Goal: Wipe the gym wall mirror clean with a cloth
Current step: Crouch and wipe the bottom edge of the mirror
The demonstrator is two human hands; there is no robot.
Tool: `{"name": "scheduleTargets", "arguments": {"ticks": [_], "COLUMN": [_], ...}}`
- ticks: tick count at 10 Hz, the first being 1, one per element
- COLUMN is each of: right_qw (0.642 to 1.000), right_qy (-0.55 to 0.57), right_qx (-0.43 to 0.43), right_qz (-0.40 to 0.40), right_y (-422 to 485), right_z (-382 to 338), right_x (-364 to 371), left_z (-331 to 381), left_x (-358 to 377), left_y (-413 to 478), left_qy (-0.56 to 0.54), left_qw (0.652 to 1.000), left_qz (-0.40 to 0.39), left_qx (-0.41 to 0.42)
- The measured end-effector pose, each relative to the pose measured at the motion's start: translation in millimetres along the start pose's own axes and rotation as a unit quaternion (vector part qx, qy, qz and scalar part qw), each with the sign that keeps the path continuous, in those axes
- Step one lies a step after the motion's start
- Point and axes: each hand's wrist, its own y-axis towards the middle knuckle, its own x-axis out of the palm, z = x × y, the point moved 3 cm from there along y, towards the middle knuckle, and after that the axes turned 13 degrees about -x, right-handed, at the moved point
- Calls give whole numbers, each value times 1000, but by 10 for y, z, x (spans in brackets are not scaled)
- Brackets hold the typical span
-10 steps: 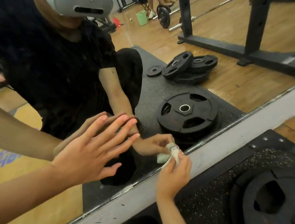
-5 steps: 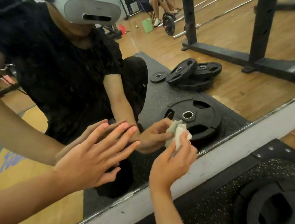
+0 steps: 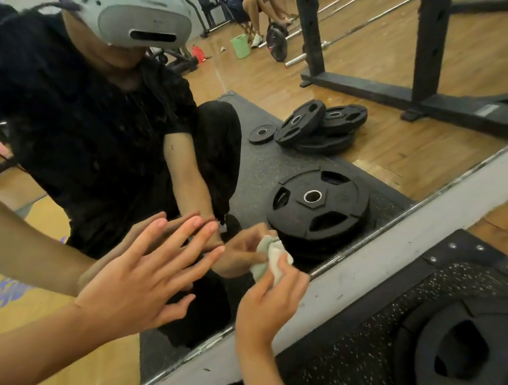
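**Cloth held low on the mirror**

Nearest, at lower right, a black plate (image 3: 470,371) lies on a speckled mat (image 3: 365,343). The right hand (image 3: 267,301) pinches a wadded pale cloth (image 3: 271,255) in curled fingers, against the mirror (image 3: 388,149) just above the white ledge (image 3: 394,253). The left hand (image 3: 134,286), fingers straight and spread, touches the glass beside it. Reflected beyond are more plates and a dark rack (image 3: 427,54).

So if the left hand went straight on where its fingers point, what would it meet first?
The mirror. The left hand points its spread fingers at the glass, and their tips seem to meet their own reflection, so it may be touching now; depth is unclear.
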Motion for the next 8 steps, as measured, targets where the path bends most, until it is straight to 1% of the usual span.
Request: {"name": "scheduleTargets", "arguments": {"ticks": [1,2,3,4,5,6,7,8], "right_qw": [999,991,985,923,929,983,930,864], "right_qy": [0,-24,34,42,-14,12,50,11], "right_qx": [14,-22,-163,-373,-368,-168,-356,-492], "right_qz": [47,129,42,-87,-28,69,-75,-104], "right_y": [744,1680,1293,643,1347,1865,1064,1119], "right_z": [114,-223,-804,-979,-748,-956,-1506,-1585], "right_x": [-60,-140,60,48,-33,-102,129,145], "left_z": [-16,1,10,-1,-18,-22,297,231], "left_x": [42,71,48,21,38,44,389,358], "left_y": [-4,3,-21,9,-30,-74,71,148], "left_qy": [11,22,-1,-2,7,48,-37,-77], "left_qw": [1000,1000,1000,1000,1000,998,985,979], "left_qz": [-6,-15,-3,-5,-3,19,-165,-170], "left_qx": [4,3,-2,-1,-21,-22,-29,-81]}}
